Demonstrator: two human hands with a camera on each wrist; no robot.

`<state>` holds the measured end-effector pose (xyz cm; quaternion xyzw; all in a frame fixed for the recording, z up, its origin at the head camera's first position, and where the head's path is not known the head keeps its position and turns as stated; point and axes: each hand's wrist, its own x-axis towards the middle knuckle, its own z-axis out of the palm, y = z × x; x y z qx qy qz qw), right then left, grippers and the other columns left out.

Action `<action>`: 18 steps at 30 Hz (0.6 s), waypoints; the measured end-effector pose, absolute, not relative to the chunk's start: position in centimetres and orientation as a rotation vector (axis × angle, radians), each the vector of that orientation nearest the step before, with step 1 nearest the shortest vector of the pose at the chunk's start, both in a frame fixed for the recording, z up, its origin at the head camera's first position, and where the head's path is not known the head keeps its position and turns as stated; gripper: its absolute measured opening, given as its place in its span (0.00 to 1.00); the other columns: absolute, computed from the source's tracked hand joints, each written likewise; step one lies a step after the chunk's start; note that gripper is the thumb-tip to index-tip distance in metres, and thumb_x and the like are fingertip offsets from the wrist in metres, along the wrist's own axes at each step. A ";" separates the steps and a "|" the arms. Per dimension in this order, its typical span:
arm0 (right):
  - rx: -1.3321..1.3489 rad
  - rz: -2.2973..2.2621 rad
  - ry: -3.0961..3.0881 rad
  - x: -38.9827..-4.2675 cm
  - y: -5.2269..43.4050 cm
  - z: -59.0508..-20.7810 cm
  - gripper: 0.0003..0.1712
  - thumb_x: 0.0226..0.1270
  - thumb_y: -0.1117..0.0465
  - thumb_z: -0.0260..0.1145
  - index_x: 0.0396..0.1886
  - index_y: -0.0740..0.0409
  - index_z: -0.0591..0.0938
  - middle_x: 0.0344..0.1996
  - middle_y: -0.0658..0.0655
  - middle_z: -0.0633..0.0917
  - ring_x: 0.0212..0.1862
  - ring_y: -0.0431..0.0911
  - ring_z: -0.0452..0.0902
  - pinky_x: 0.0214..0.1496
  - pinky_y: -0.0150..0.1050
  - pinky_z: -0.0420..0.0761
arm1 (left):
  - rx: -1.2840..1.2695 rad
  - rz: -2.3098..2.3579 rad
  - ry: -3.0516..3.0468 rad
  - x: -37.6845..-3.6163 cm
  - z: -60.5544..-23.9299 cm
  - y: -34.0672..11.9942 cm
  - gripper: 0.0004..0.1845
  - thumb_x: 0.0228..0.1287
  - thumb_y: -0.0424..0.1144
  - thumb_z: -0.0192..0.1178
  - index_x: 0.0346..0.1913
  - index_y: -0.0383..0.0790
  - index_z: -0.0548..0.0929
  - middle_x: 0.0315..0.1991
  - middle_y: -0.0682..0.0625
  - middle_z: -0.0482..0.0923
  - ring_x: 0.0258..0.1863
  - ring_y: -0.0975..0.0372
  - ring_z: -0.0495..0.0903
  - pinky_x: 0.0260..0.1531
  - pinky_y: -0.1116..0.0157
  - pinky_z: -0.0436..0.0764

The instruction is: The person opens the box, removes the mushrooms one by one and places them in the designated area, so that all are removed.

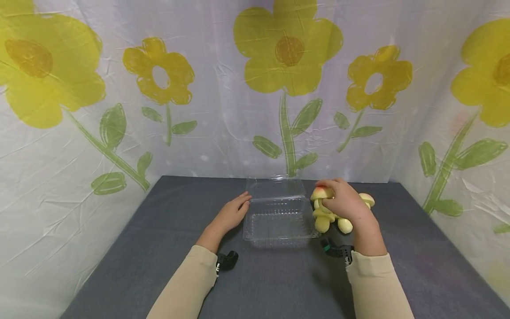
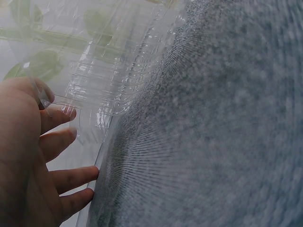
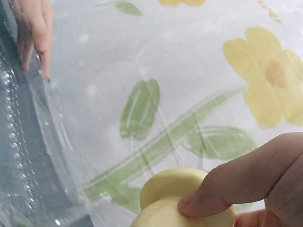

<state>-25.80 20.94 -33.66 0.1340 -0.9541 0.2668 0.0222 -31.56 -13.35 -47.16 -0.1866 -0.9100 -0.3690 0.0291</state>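
a: item one, clear plastic clamshell container (image 1: 279,221), lid up, mid-table on the grey cloth (image 1: 159,248). left hand (image 1: 233,213) lies with straight fingers against its left rim, grasping nothing. risk?

b: light, slippery shell. judged likely to skid or tip if that hand lifts off, since only flat fingers steady it. the raised lid could also drop shut.

a: item two, pale yellow apple pieces (image 1: 328,217), some with a red patch, piled just right of the container.

b: right hand (image 1: 346,208) rests over the pile, fingers curled around one piece; the wrist view shows a thumb (image 3: 227,189) pressing its smooth flesh. a loose pinch on a rounded surface may let it slide, and neighbouring pieces could roll toward the table edge.

a: obscured entries?

b: the hand covers most of the pile, so the count is unclear. real fruit or toy, cannot tell. the left wrist view is largely blurred cloth and clear plastic (image 2: 109,85). the container floor looks bare, though glare hampers certainty. flower-print sheet (image 1: 287,66) hides whatever is behind.
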 end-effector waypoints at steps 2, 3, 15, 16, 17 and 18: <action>0.413 0.828 -2.950 -25.8 21.5 -33.5 0.32 0.65 0.67 0.64 0.70 0.66 0.75 0.65 0.75 0.72 0.60 0.68 0.72 0.51 0.60 0.75 | -0.579 -1.136 -2.802 -31.6 -47.2 -13.4 0.26 0.85 0.46 0.43 0.76 0.37 0.70 0.79 0.43 0.59 0.76 0.48 0.60 0.74 0.45 0.62; 0.410 0.835 -2.950 -25.9 21.8 -33.4 0.32 0.65 0.67 0.64 0.70 0.68 0.74 0.64 0.75 0.73 0.59 0.68 0.72 0.50 0.60 0.76 | -0.579 -1.138 -2.804 -31.6 -47.3 -13.4 0.26 0.85 0.46 0.43 0.76 0.38 0.70 0.79 0.43 0.58 0.77 0.48 0.60 0.74 0.45 0.61; 0.163 0.818 -2.991 -25.5 26.3 -33.3 0.32 0.66 0.63 0.61 0.69 0.71 0.71 0.59 0.77 0.71 0.53 0.67 0.69 0.44 0.57 0.76 | -0.581 -1.132 -2.806 -31.9 -47.4 -13.4 0.26 0.86 0.46 0.43 0.77 0.38 0.69 0.79 0.43 0.58 0.77 0.48 0.60 0.74 0.45 0.61; 0.140 0.816 -3.002 -25.5 26.7 -33.4 0.33 0.67 0.63 0.60 0.70 0.71 0.70 0.60 0.78 0.71 0.53 0.67 0.70 0.44 0.57 0.76 | -0.579 -1.129 -2.807 -31.9 -47.5 -13.4 0.26 0.86 0.46 0.42 0.77 0.38 0.69 0.79 0.44 0.58 0.77 0.48 0.59 0.74 0.45 0.61; 0.115 0.821 -3.014 -25.5 27.1 -33.4 0.33 0.67 0.62 0.60 0.70 0.72 0.69 0.60 0.79 0.71 0.53 0.68 0.70 0.44 0.58 0.77 | -0.575 -1.126 -2.811 -31.9 -47.5 -13.4 0.26 0.86 0.47 0.42 0.77 0.39 0.69 0.80 0.44 0.58 0.77 0.49 0.59 0.74 0.45 0.61; 0.095 0.811 -3.026 -25.5 27.5 -33.5 0.33 0.68 0.61 0.60 0.70 0.72 0.69 0.60 0.79 0.71 0.54 0.68 0.70 0.44 0.58 0.76 | -0.572 -1.127 -2.810 -31.9 -47.5 -13.4 0.26 0.86 0.47 0.42 0.77 0.39 0.69 0.80 0.44 0.58 0.77 0.48 0.59 0.74 0.45 0.61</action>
